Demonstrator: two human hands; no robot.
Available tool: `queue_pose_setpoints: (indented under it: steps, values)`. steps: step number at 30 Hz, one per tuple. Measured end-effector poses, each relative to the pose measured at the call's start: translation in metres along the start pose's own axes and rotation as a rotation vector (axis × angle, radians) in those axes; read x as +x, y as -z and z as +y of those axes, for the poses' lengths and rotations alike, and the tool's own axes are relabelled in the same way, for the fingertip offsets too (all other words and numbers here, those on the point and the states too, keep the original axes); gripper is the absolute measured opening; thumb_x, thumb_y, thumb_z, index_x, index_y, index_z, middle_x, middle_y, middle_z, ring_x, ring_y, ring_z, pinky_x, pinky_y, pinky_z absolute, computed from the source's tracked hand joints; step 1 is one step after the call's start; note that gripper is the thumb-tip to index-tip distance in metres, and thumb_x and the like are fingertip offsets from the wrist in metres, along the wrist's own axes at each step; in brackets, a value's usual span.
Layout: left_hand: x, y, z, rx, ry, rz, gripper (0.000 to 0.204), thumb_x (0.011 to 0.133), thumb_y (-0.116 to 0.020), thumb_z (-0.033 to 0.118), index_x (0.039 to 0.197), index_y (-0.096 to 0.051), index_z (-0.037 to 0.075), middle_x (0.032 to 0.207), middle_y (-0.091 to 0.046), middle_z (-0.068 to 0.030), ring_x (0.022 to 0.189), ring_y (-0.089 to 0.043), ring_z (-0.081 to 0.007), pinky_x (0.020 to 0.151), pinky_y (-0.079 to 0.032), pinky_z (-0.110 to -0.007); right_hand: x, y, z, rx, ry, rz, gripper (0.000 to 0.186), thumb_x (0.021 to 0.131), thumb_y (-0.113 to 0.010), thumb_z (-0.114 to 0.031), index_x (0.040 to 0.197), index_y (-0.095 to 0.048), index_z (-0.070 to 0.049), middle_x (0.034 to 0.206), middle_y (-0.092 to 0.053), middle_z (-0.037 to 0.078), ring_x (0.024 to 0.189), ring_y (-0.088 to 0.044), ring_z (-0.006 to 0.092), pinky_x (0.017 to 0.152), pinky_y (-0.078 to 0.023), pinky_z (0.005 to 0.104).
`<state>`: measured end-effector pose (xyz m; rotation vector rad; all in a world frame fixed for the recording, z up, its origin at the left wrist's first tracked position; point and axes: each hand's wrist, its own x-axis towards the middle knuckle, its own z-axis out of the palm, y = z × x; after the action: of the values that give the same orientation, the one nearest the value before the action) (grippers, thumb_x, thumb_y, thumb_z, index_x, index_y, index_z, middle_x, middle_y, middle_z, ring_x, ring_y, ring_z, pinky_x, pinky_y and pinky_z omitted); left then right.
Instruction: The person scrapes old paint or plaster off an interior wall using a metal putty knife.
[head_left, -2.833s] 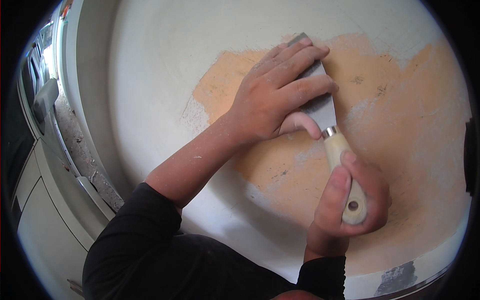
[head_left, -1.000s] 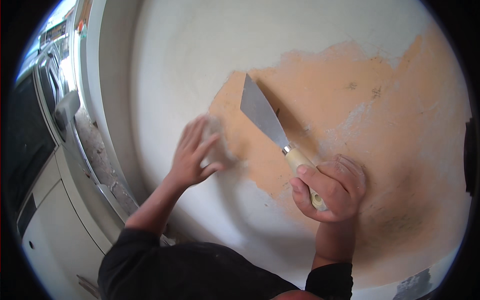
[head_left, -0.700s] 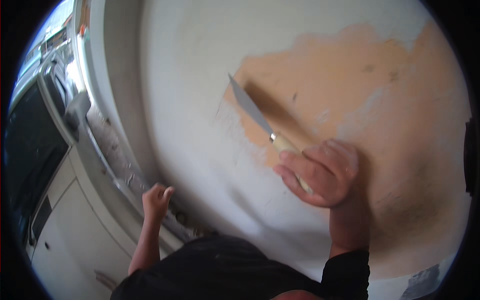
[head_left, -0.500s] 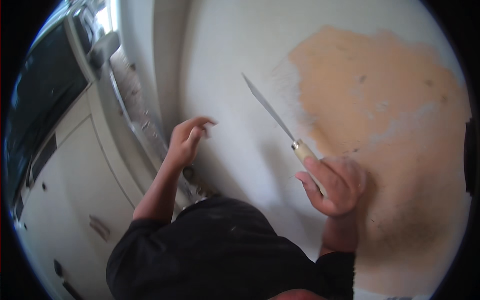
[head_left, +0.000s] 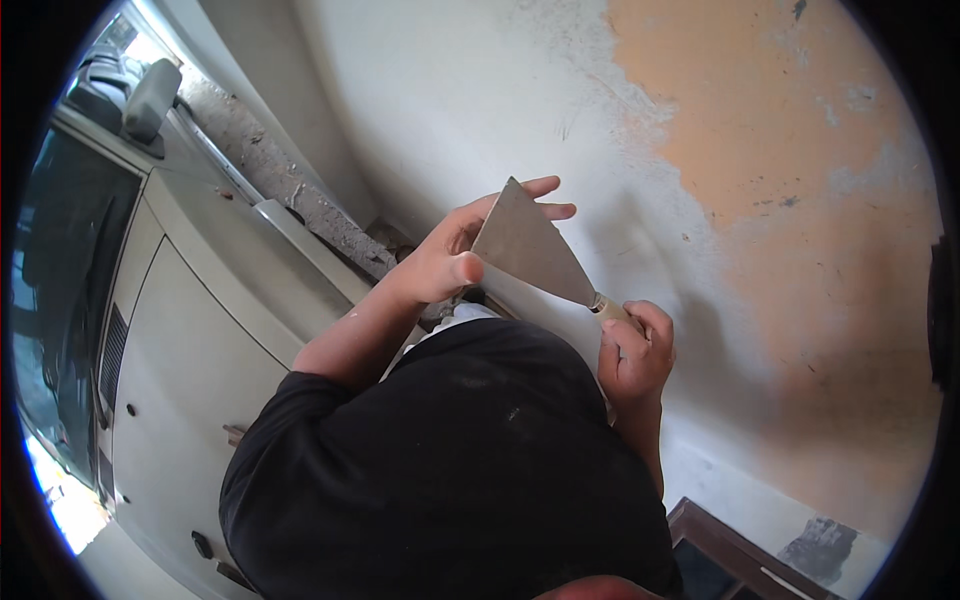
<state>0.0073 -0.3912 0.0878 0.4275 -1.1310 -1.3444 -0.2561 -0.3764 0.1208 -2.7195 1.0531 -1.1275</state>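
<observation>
My right hand (head_left: pixel 638 350) is wrapped round the light wooden handle of a putty knife (head_left: pixel 530 245). The wide, flat, dull grey blade points up and to the left, toward my left hand (head_left: pixel 455 250). That hand has its fingers apart, with some stretched out behind the blade and the thumb near the blade's lower corner. Whether the left fingers touch the metal I cannot tell. Beyond both hands rises a white wall (head_left: pixel 430 110), scuffed grey along the border of a large bare orange-tan patch (head_left: pixel 780 170).
A pale vehicle (head_left: pixel 190 350) with a dark windscreen and a side mirror (head_left: pixel 152 98) stands close on my left. Rough rubble-like ground (head_left: pixel 290 185) runs between it and the wall. At the lower right is a dark brown frame (head_left: pixel 710 530) against the wall's foot.
The putty knife has come lower and left, its blade turned from edge-on to broadside. My left hand has reached up and right to the blade, fingers spreading. The view has shifted.
</observation>
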Motion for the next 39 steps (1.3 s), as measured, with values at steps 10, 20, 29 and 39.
queue_pose_setpoints:
  steps: [10, 20, 29, 39]
  values:
    - [-0.011, 0.009, -0.001, -0.279, 0.093, -0.168, 0.112, 0.073, -0.071, 0.072, 0.147, -0.037, -0.005, 0.16, -0.023, -0.0211, 0.144, -0.029, -0.0435, 0.113, -0.031, -0.058, 0.016, 0.0, -0.004, 0.176, -0.211, -0.177, 0.037, 0.073, -0.078, -0.005, 0.109, -0.071, -0.003, 0.083, -0.063, 0.012, 0.07, -0.065, 0.0248, 0.063, -0.053, 0.033]
    - [-0.032, 0.035, 0.005, -0.143, 0.048, -0.121, 0.096, 0.082, -0.076, 0.05, 0.149, -0.034, -0.004, 0.154, -0.036, -0.0204, 0.143, -0.034, -0.0379, 0.114, -0.031, -0.052, 0.025, -0.023, 0.008, 0.164, -0.104, -0.14, 0.042, 0.067, -0.079, -0.001, 0.108, -0.074, -0.008, 0.082, -0.058, 0.009, 0.067, -0.059, 0.0215, 0.059, -0.049, 0.0313]
    - [-0.02, 0.048, 0.002, -0.209, 0.094, 0.297, 0.048, 0.105, -0.041, 0.034, 0.129, -0.058, -0.004, 0.12, -0.067, -0.0208, 0.114, -0.062, -0.0271, 0.099, -0.045, -0.039, 0.02, -0.027, 0.015, 0.195, -0.083, -0.108, 0.049, 0.06, -0.072, 0.005, 0.107, -0.075, -0.01, 0.083, -0.056, 0.009, 0.065, -0.056, 0.0216, 0.058, -0.047, 0.0313]
    - [-0.026, 0.047, 0.021, 0.399, 0.173, 0.134, 0.018, 0.096, -0.063, 0.015, 0.107, -0.069, 0.002, 0.091, -0.069, -0.0065, 0.08, -0.064, -0.0133, 0.077, -0.051, -0.029, 0.013, -0.026, 0.016, 0.088, -0.106, -0.173, 0.052, 0.06, -0.072, 0.005, 0.109, -0.075, -0.012, 0.083, -0.055, 0.008, 0.067, -0.056, 0.0222, 0.059, -0.047, 0.0322]
